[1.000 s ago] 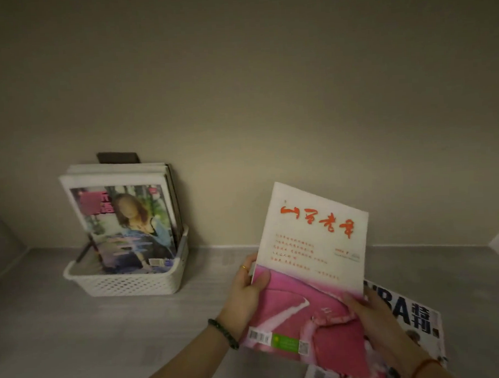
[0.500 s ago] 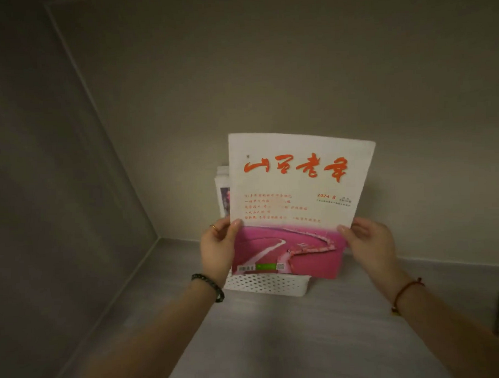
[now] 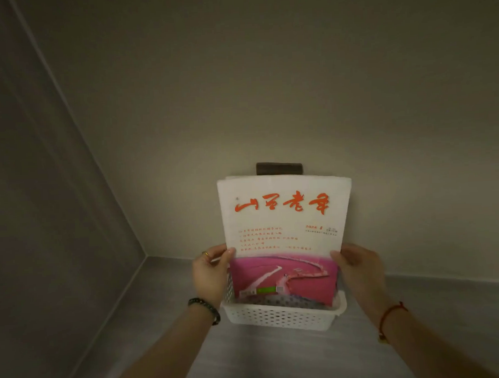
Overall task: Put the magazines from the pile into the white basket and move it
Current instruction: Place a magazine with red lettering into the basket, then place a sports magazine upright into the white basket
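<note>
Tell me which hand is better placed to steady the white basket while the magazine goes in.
Left, narrowly. The left hand grips the magazine with its heel right beside the left corner of the white basket; the right hand, also gripping it, sits a little clear of the right rim.

Dim and yellowish throughout. Brightest on the white magazine (image 3: 283,216) cover and the wall (image 3: 267,96) behind; darker at the left wall (image 3: 43,198) and in the corners. Soft shadow right of the magazine. Slightly soft and grainy, with wide-angle bending along the edges.
</note>
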`<state>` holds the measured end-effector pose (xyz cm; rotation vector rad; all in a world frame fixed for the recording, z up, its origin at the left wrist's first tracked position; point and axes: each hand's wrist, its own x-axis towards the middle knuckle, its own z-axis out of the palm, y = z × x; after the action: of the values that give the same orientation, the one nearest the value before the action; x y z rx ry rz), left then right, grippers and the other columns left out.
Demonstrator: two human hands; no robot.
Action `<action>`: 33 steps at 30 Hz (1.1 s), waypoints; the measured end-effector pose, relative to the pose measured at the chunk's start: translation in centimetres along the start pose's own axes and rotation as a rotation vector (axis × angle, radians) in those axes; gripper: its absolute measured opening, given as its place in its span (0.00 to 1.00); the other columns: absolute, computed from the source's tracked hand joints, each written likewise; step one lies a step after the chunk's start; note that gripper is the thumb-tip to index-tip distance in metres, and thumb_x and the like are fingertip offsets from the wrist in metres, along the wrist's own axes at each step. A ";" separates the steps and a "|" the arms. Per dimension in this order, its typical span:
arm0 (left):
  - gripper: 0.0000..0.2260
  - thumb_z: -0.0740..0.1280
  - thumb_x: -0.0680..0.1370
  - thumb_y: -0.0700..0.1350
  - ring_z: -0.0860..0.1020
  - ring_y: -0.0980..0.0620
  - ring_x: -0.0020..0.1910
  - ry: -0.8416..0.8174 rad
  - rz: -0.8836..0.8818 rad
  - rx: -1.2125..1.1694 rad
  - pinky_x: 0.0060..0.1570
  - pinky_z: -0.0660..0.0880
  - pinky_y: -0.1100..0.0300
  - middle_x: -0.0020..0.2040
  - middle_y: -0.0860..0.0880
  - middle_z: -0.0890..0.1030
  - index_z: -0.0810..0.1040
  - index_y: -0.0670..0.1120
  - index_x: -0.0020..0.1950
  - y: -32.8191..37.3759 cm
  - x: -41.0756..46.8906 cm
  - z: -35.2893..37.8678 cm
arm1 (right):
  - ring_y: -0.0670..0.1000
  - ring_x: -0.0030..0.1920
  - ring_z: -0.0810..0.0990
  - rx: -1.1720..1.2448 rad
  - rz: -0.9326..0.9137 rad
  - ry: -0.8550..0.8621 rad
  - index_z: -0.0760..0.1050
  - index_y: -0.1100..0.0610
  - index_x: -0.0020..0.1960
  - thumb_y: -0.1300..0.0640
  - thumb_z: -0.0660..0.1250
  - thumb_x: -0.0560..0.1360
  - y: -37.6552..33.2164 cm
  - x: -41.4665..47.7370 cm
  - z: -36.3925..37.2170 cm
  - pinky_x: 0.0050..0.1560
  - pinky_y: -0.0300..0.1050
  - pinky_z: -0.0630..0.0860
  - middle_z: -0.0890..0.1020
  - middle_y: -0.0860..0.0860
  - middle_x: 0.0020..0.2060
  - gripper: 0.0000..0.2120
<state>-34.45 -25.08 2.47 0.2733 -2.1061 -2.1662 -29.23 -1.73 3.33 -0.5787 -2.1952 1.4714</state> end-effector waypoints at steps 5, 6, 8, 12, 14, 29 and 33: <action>0.09 0.68 0.72 0.39 0.76 0.50 0.48 0.047 -0.001 0.124 0.41 0.73 0.65 0.46 0.52 0.76 0.72 0.44 0.50 -2.4 0.8 0.7 | 0.50 0.39 0.77 0.071 0.143 -0.074 0.72 0.56 0.41 0.65 0.65 0.72 2.1 0.1 1.0 0.31 0.35 0.70 0.79 0.51 0.40 0.05; 0.13 0.67 0.73 0.40 0.74 0.51 0.50 0.033 -0.001 0.131 0.43 0.74 0.64 0.48 0.54 0.74 0.70 0.45 0.56 -2.4 1.0 0.9 | 0.50 0.43 0.76 0.122 0.171 -0.085 0.71 0.57 0.49 0.65 0.65 0.72 2.0 0.1 1.2 0.33 0.35 0.71 0.77 0.50 0.46 0.08; 0.20 0.63 0.77 0.42 0.72 0.52 0.55 -0.095 -0.026 0.067 0.51 0.75 0.56 0.56 0.54 0.71 0.63 0.46 0.67 -2.2 1.2 1.7 | 0.48 0.49 0.73 0.186 0.173 -0.166 0.64 0.57 0.62 0.68 0.63 0.73 1.8 0.1 1.8 0.32 0.30 0.73 0.73 0.48 0.52 0.20; 0.17 0.53 0.80 0.45 0.73 0.50 0.57 -0.224 -0.049 0.039 0.55 0.73 0.54 0.58 0.50 0.74 0.60 0.50 0.69 -2.4 1.2 3.1 | 0.46 0.54 0.71 0.155 0.114 -0.307 0.57 0.54 0.67 0.71 0.63 0.71 1.0 -0.2 3.6 0.30 0.23 0.73 0.72 0.48 0.55 0.30; 0.16 0.51 0.81 0.47 0.72 0.47 0.59 -0.209 -0.105 0.066 0.59 0.73 0.49 0.58 0.49 0.74 0.60 0.50 0.68 -2.4 1.6 3.0 | 0.46 0.57 0.69 0.143 0.120 -0.342 0.54 0.52 0.68 0.71 0.64 0.71 0.8 -0.1 3.8 0.39 0.27 0.74 0.70 0.48 0.57 0.32; 0.16 0.53 0.80 0.44 0.73 0.42 0.60 -0.008 -0.076 0.107 0.64 0.69 0.48 0.62 0.39 0.74 0.66 0.40 0.66 -1.4 -9.8 5.2 | 0.56 0.71 0.61 0.102 0.274 -0.376 0.53 0.57 0.73 0.68 0.64 0.73 7.2 -4.6 -10.4 0.67 0.52 0.63 0.58 0.54 0.73 0.33; 0.19 0.51 0.81 0.48 0.70 0.41 0.65 -0.222 -0.233 0.090 0.66 0.66 0.49 0.68 0.40 0.70 0.62 0.42 0.69 -2.8 -16.9 8.2 | 0.59 0.70 0.63 0.072 0.390 -0.285 0.56 0.60 0.72 0.68 0.64 0.73 10.9 -7.6 -18.7 0.67 0.54 0.63 0.60 0.57 0.72 0.31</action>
<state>-19.47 -13.51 0.78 0.3137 -2.4058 -2.3277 -11.39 11.85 -1.38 -0.8561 -2.3198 1.9283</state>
